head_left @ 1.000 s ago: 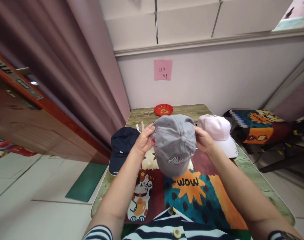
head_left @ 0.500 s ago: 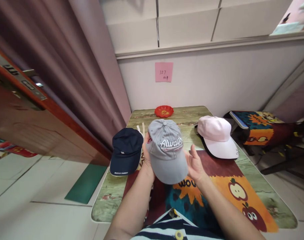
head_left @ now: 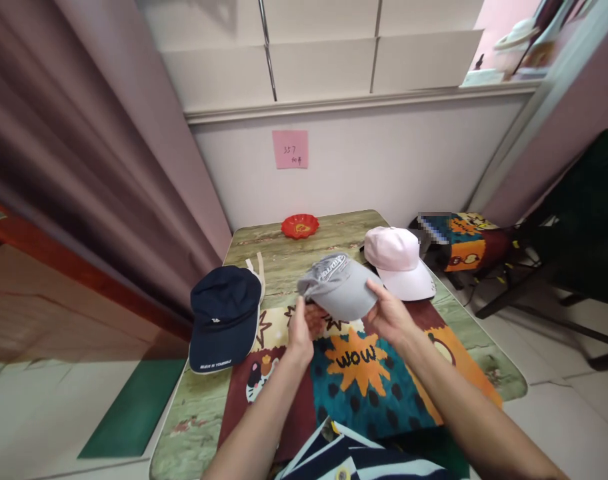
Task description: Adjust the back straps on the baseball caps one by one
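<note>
A grey baseball cap [head_left: 351, 290] with white lettering is tilted above the table, its crown partly collapsed and its brim turned toward the right. My right hand [head_left: 391, 317] grips the brim's right edge, thumb on top. On the other side, my left hand [head_left: 304, 330] is at the crown's lower edge with its thumb up against it; its other fingers are partly hidden under the cap. To the left lies a navy cap [head_left: 224, 317] with light trim. A pale pink cap [head_left: 399, 257] rests to the right, just beyond my right hand.
A patterned cloth [head_left: 374, 393] covers the front of the wood-print table [head_left: 179, 413]. Near the wall sits a red scalloped dish [head_left: 300, 227]. A pink note [head_left: 291, 149] is stuck on the wall. Dark chair legs [head_left: 509, 293] stand at right, a green mat [head_left: 134, 410] on the left floor.
The grey cap has tipped and turned, so its brim points right. My right hand has moved onto the brim, while my left is lower on the crown. The camera view has swung right.
</note>
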A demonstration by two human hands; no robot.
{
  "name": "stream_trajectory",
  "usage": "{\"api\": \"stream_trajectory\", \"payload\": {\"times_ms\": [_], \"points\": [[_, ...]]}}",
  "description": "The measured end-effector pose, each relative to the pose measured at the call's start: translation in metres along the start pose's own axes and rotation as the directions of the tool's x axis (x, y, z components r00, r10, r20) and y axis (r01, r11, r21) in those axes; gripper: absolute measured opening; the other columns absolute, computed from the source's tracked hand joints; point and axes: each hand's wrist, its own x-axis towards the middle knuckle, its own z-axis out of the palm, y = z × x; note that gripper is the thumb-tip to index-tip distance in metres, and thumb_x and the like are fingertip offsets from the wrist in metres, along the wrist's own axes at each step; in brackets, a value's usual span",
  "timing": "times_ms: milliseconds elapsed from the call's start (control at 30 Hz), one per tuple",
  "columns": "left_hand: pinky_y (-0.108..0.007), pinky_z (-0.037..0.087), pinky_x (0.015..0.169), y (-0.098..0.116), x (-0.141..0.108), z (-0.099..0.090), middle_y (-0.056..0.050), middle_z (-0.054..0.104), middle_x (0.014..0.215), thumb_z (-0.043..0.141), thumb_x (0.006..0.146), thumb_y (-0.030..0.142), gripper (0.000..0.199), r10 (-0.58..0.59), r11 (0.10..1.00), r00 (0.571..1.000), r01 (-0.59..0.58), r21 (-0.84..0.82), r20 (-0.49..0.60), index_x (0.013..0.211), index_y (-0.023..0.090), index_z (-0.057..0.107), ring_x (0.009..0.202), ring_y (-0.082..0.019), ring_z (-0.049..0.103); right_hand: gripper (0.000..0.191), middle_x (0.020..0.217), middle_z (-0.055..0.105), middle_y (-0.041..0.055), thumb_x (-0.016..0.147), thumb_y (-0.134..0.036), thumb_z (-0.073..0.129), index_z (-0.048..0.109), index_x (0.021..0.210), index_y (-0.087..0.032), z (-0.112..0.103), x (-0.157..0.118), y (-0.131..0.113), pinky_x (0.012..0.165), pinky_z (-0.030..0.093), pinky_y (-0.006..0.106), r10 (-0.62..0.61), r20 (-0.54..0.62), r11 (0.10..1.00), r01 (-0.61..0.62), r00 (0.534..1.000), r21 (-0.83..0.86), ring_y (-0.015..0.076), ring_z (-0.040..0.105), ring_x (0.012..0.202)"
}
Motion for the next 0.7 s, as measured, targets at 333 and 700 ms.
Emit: {"api": "stream_trajectory", "payload": {"times_ms": [333,700], "points": [[-0.031,0.049,0.074,-0.037,-0.024,-0.009,-0.004,0.072,0.084,0.054,0.09,0.037,0.023,0.328,0.671,0.909,-0.415,0.614,0.256,0.087,0.021,0.07,0.078,-0.02,0.065,0.024,0.117,0.076,0.0044,0.092,-0.03,0.066,0.067,0.115,-0.021,-0.027,0.077,-0.133,0.095,0.06,0.037,-0.511,-0.091,0.853,0.517,0.855,0.068,0.0184,0.07,0.112],[-0.03,0.049,0.073,-0.039,-0.021,-0.007,-0.005,0.072,0.088,0.055,0.09,0.038,0.022,0.323,0.656,0.912,-0.408,0.636,0.252,0.085,0.022,0.069,0.081,-0.021,0.067,0.004,0.104,0.075,0.0043,0.089,-0.027,0.062,0.06,0.091,-0.023,-0.156,0.088,-0.059,0.086,0.062,0.047,-0.321,-0.496,0.946,0.293,0.807,-0.136,0.0194,0.073,0.096]]}}
